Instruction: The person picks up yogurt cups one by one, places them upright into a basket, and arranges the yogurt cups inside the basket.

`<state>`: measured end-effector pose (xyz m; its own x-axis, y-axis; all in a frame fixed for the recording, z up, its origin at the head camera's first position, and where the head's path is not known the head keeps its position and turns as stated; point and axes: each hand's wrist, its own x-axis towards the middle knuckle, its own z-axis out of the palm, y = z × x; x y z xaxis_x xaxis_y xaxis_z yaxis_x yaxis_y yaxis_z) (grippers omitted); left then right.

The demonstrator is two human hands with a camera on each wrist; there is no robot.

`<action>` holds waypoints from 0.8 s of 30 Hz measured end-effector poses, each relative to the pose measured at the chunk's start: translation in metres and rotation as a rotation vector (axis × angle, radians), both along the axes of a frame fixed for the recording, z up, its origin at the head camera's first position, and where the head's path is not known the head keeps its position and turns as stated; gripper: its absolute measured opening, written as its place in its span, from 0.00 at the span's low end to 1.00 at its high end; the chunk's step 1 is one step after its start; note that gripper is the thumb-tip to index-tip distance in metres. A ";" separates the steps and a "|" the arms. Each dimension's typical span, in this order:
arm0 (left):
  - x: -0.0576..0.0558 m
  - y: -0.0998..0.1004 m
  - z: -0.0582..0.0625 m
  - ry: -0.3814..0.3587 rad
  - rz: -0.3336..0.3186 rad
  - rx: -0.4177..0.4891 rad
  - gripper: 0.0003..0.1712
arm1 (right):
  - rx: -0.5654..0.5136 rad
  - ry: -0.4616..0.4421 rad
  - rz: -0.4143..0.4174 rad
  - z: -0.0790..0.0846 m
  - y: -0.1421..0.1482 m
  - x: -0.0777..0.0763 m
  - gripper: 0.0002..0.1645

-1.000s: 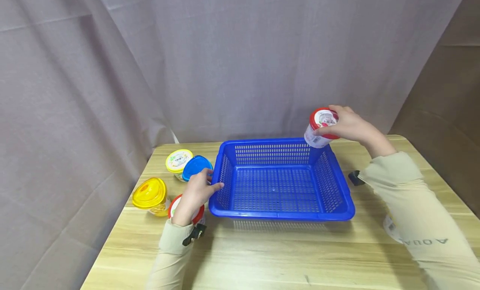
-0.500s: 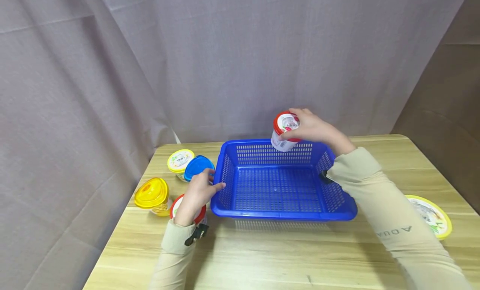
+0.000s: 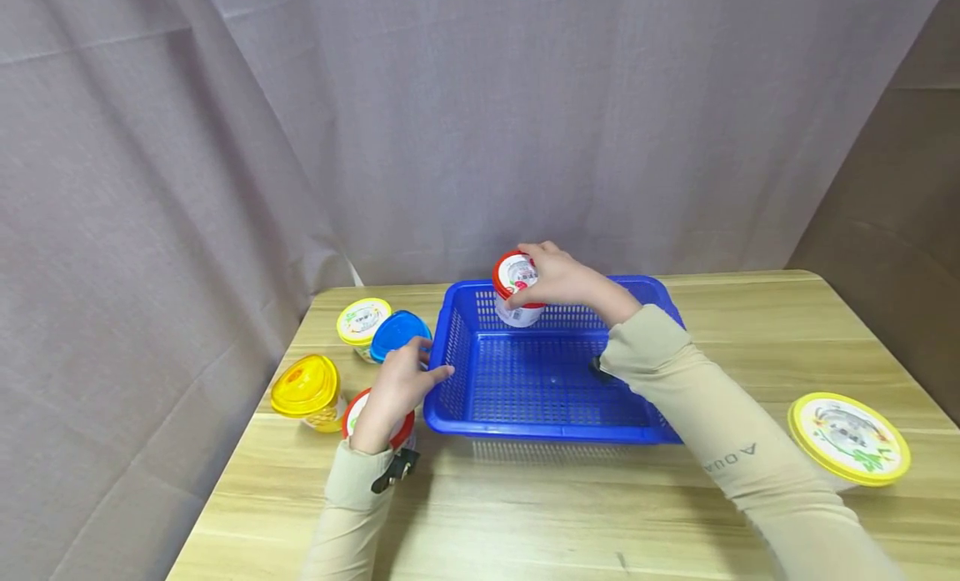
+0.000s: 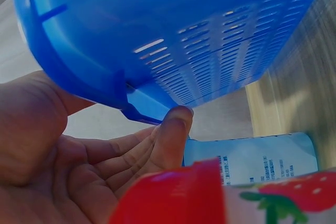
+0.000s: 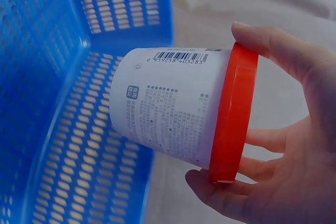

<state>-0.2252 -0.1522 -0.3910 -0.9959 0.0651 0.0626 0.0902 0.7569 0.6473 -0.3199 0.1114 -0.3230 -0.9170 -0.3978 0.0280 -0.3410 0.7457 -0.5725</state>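
Note:
My right hand (image 3: 558, 279) grips a white tub with a red lid (image 3: 517, 314) by its lid, thumb on one side and fingers on the other. The tub is tilted, over the far left part of a blue plastic basket (image 3: 551, 433). In the right wrist view, a barcode and small print show on the tub's white side (image 5: 163, 103). My left hand (image 3: 397, 389) holds the basket's left rim, thumb over the inner side and fingers outside. In the left wrist view, the thumb passes behind the rim (image 4: 100, 90). No tub lies on the visible basket floor.
Left of the basket stand a yellow-lidded tub (image 3: 363, 319), a blue-lidded tub (image 3: 400, 334), a yellow container (image 3: 306, 388) and a red-lidded tub (image 3: 401, 431) partly under my left wrist. Another yellow-lidded tub (image 3: 849, 439) stands at right, beside my sleeve. A grey curtain (image 3: 480, 131) hangs behind the table.
My right hand has carried the red-lidded tub leftward from the basket's far right corner to its far left part, and slightly lower. The left hand stays at the rim.

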 end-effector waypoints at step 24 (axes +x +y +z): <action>0.000 0.001 0.000 -0.011 -0.015 -0.018 0.32 | 0.056 -0.021 0.109 -0.037 -0.048 0.002 0.64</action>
